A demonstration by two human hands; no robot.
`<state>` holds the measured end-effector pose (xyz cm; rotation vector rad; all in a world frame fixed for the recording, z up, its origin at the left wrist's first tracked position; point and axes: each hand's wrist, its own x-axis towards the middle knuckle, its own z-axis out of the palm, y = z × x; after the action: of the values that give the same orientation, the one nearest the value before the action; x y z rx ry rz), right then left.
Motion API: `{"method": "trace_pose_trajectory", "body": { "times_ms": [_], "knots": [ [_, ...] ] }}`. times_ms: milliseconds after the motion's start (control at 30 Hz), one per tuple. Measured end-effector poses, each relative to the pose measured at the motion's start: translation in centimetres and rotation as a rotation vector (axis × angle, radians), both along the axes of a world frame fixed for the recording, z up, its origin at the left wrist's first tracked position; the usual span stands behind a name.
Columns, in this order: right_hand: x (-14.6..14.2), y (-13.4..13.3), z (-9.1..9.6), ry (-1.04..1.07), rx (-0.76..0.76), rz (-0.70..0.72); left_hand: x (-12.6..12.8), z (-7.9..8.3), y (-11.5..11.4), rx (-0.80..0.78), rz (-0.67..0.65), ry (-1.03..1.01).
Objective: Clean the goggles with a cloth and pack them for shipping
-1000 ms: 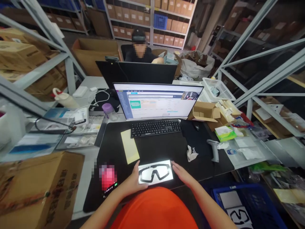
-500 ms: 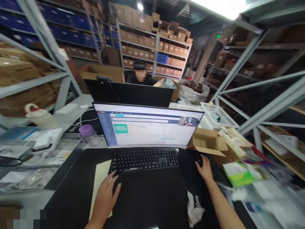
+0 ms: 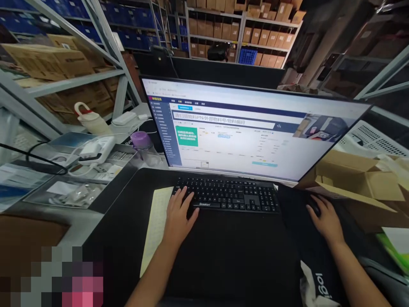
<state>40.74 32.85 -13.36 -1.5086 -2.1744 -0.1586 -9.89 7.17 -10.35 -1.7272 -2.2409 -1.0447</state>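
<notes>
My left hand (image 3: pixel 179 217) lies with its fingers spread over the left end of the black keyboard (image 3: pixel 223 194), the fingertips on or just above the keys. Under its wrist side is a pale yellow paper pad (image 3: pixel 155 230). My right hand (image 3: pixel 327 221) is curved round a dark computer mouse (image 3: pixel 315 208), mostly covered by the fingers, on a black mouse pad (image 3: pixel 292 226). Behind the keyboard stands a lit monitor (image 3: pixel 230 145), showing a page with a search bar, a green box and a small camera picture.
An open cardboard box (image 3: pixel 348 170) stands right of the monitor, close to my right hand. At left are a purple-lidded cup (image 3: pixel 142 140), a power strip (image 3: pixel 99 149) and a tray of small parts (image 3: pixel 76 194). A crumpled white tissue (image 3: pixel 308 283) lies at the front right.
My view has tilted down and come nearer the desk, so the monitor looks larger. My left hand has moved up onto the keys. The right hand stays at the mouse.
</notes>
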Motion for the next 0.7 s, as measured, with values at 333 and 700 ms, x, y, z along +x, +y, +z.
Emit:
{"method": "trace_pose_trajectory", "body": {
  "times_ms": [333,700],
  "knots": [
    [0.2,1.2,-0.6,-0.009,0.011,0.007,-0.5,-0.9,0.9,0.065,-0.022,0.092],
    [-0.4,1.9,-0.7,0.013,0.089,0.049,0.0,-1.6,-0.1,0.133,-0.048,0.261]
  ]
}}
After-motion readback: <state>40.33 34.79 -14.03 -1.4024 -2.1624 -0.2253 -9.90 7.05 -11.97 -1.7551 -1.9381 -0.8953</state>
